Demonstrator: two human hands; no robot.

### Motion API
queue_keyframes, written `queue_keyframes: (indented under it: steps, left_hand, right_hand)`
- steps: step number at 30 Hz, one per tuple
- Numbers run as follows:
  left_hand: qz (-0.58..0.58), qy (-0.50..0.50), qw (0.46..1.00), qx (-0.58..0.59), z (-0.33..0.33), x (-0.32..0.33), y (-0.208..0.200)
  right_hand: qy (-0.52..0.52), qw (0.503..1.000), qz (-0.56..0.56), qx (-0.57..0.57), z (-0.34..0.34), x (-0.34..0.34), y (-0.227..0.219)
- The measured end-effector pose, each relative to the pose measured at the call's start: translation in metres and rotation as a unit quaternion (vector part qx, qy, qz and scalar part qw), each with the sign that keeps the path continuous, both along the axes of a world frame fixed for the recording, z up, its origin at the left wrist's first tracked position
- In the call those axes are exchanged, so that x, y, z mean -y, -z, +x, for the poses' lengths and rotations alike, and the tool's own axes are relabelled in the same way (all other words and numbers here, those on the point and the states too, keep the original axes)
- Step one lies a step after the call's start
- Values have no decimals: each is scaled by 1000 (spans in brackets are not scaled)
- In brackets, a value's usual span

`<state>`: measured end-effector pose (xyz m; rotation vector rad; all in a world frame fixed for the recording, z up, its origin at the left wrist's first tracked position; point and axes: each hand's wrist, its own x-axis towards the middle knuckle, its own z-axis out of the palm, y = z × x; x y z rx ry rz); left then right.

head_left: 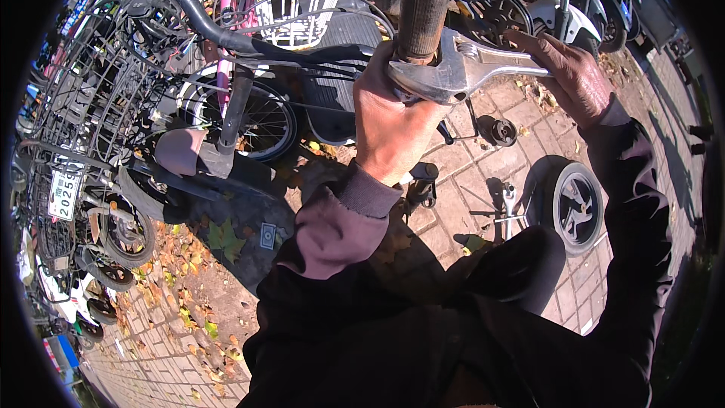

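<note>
My left hand is closed at the lower end of a worn, ribbed brown cylindrical grip that stands upright in front of me. An adjustable wrench has its jaws beside the base of that grip, against my left fingers, and partly covers them. Its silver handle runs to the right, where my right hand holds the end, thumb and fingers closed round it. A black curved handlebar with cables reaches from the upper left toward my left hand.
A small wheel stands on the paving at right, near a silver wrench and a round dark metal part. A white basket, a pink frame, and several parked bikes crowd the left and back. Fallen leaves lie at lower left.
</note>
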<state>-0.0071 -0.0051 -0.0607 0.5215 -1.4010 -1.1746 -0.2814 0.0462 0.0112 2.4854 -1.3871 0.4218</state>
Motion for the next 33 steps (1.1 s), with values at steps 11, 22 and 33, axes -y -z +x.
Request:
queue_keyframes:
  steps: [11,22,33]
  left_hand:
    - [7,-13,998,57,6,0,5]
    - [27,113,993,11,31,-4,-20]
    - [-29,111,964,241,72,39,-42]
  right_hand:
    - [-23,997,-68,23,-28,148,47]
    - [402,893,144,141,-93,-96,204]
    - [639,612,362,293,-45,-393,388]
